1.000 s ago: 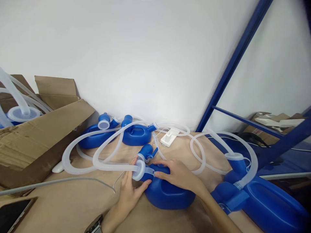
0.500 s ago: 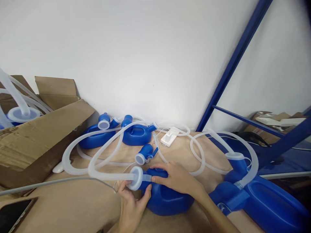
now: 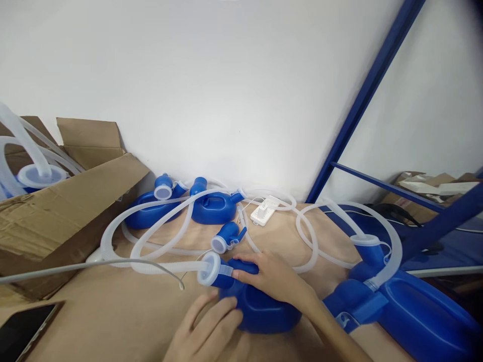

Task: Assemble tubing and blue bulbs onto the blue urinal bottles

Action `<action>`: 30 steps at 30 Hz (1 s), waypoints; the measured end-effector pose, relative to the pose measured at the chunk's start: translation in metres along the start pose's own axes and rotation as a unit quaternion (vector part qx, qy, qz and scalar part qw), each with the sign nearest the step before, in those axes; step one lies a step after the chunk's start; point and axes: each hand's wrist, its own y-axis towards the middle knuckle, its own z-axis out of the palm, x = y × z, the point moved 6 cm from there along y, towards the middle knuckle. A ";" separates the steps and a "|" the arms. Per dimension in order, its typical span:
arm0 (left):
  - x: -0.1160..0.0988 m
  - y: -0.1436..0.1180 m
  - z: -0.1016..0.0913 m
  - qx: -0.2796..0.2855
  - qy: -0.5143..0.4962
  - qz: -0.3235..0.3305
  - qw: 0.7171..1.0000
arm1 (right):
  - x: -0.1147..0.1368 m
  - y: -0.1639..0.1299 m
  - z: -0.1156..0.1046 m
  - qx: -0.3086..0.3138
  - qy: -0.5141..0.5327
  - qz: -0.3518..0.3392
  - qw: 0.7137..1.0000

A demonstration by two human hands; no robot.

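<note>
A blue urinal bottle (image 3: 264,309) lies in front of me, its neck pointing left. Over its mouth sits a translucent white cap (image 3: 210,269), joined to a ribbed clear hose (image 3: 166,268). My right hand (image 3: 273,279) grips the bottle's upper part, thumb against the cap's pale strap (image 3: 225,270). Below the neck, my left hand (image 3: 211,327) is off the cap, fingers bent and apart, holding nothing; whether its fingertips touch the bottle's side I cannot tell. Just behind the cap lies a loose blue spout piece (image 3: 228,236) with a white lid.
More blue urinal bottles stand at the back (image 3: 214,208) and right (image 3: 422,311), with looping hoses. A white power strip (image 3: 264,211) lies near the wall. A cardboard box (image 3: 75,201) holding hoses is at left, above a phone (image 3: 28,327). A grey cable (image 3: 113,262) crosses the left side.
My left hand has let go of the cap and moved down towards me. The right hand keeps its hold on the bottle. The cap's end has shifted slightly up and left.
</note>
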 end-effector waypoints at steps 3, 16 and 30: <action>0.008 0.055 -0.005 0.025 0.069 0.086 0.994 | 0.003 -0.001 0.001 -0.002 0.001 -0.014 1.000; 0.052 0.088 0.019 0.355 0.021 -0.086 0.931 | -0.001 -0.001 0.001 -0.005 -0.013 0.007 1.000; 0.059 0.093 0.022 0.341 -0.010 -0.159 0.926 | -0.002 -0.001 0.003 0.004 0.006 0.010 1.000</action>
